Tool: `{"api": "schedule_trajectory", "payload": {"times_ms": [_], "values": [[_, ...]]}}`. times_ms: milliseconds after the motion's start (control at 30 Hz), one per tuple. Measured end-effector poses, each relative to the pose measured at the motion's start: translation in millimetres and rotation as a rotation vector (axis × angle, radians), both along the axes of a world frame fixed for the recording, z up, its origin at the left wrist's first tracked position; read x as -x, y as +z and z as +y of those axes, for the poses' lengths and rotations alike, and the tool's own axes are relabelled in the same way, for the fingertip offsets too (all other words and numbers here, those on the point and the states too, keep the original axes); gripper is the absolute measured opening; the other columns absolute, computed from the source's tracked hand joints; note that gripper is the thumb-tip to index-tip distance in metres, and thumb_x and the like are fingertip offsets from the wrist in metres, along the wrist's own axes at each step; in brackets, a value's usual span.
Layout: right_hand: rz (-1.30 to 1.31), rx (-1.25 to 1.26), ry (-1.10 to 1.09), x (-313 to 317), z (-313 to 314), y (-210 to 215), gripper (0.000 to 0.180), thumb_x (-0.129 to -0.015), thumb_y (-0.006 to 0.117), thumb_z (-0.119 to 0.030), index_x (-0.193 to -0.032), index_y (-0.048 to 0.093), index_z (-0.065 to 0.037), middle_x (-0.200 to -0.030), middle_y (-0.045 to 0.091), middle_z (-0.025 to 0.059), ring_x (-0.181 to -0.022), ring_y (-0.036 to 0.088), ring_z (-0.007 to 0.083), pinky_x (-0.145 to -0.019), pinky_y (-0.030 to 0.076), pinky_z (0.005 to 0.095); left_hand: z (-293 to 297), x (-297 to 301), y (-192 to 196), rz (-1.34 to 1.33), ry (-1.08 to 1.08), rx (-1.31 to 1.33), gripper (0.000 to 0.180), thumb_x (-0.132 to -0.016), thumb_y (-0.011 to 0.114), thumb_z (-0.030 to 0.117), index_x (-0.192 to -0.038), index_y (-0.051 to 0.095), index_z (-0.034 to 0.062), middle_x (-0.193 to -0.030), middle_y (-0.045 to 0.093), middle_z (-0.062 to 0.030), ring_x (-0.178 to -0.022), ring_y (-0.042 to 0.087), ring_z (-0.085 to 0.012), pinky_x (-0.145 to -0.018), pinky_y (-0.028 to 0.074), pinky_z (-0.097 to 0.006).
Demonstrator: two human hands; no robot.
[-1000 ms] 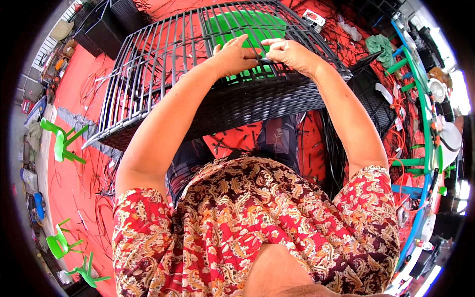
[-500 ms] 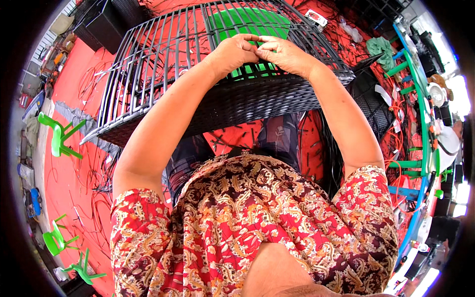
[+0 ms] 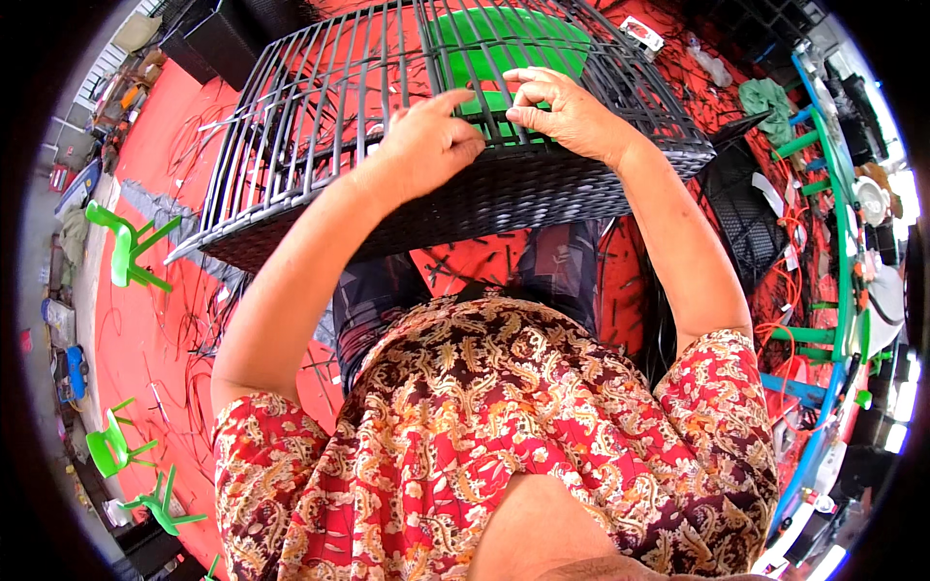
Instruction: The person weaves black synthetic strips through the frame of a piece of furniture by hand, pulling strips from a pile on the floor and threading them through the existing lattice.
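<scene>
A large black wicker piece point(image 3: 475, 198) lies across my lap, with a woven side toward me and an open grid of dark slats on top. My left hand point(image 3: 426, 140) is at its near top edge, left of the middle. Its index finger points out while the thumb and other fingers curl together. To its right, my right hand point(image 3: 567, 116) is at the same edge, thumb and bent fingers close together beside the slats. The two hands are apart. Anything pinched in either is too small or hidden to make out. A green plastic surface point(image 3: 513, 44) shows beneath the slats.
Small green chairs point(image 3: 126, 247) stand on the red floor point(image 3: 150, 334) at left. Black scraps and cords litter the floor. Dark wicker pieces point(image 3: 199, 44) stand at the far left. A green and blue frame point(image 3: 833, 223) runs along the right, near a green cloth point(image 3: 765, 102).
My hands, together at the fingertips before, have moved apart. The left has come down and left, the right slightly right. The view has shifted a little, moving the wicker piece rightward in it.
</scene>
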State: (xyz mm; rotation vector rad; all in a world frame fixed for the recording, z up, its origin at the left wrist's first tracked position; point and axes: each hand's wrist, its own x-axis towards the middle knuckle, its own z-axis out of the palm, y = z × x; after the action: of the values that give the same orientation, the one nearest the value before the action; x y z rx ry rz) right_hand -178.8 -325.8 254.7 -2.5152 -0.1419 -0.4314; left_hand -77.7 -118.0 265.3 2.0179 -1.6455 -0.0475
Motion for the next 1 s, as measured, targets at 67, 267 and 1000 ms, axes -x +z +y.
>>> {"api": "schedule_trajectory", "payload": {"times_ms": [67,267,1000], "values": [[-0.069,-0.042,0.045,1,6,2,0.023,-0.08,0.061,-0.029,-0.075,0.059,-0.007,-0.111,0.056,0.0117,-0.105,0.05,0.0277,-0.089,0.038,0.0352,7,9,1,-0.104,-0.065,0.089,0.018,-0.078,0.059,0.015,-0.092,0.065,0.0053,-0.117,0.052,-0.0156,-0.107,0.05,-0.0313,-0.09,0.04,-0.037],[0.137,-0.38,-0.041,8,28,16,0.024,-0.079,0.063,-0.021,-0.067,0.055,-0.002,-0.089,0.06,0.0115,-0.088,0.056,0.0253,-0.077,0.042,0.0351,10,12,-4,-0.008,0.059,0.109,0.018,-0.078,0.059,0.015,-0.091,0.066,0.0058,-0.117,0.053,-0.0131,-0.107,0.05,-0.0298,-0.089,0.041,-0.037],[0.279,-0.186,0.057,-13,9,15,0.022,-0.083,0.058,-0.026,-0.075,0.059,-0.006,-0.131,0.041,0.017,-0.122,0.036,0.0277,-0.097,0.029,0.0382,-39,-33,-12,0.518,0.066,-0.02,0.015,-0.07,0.066,0.016,-0.079,0.068,0.0028,-0.118,0.052,-0.0142,-0.114,0.044,-0.022,-0.09,0.036,-0.031]]}}
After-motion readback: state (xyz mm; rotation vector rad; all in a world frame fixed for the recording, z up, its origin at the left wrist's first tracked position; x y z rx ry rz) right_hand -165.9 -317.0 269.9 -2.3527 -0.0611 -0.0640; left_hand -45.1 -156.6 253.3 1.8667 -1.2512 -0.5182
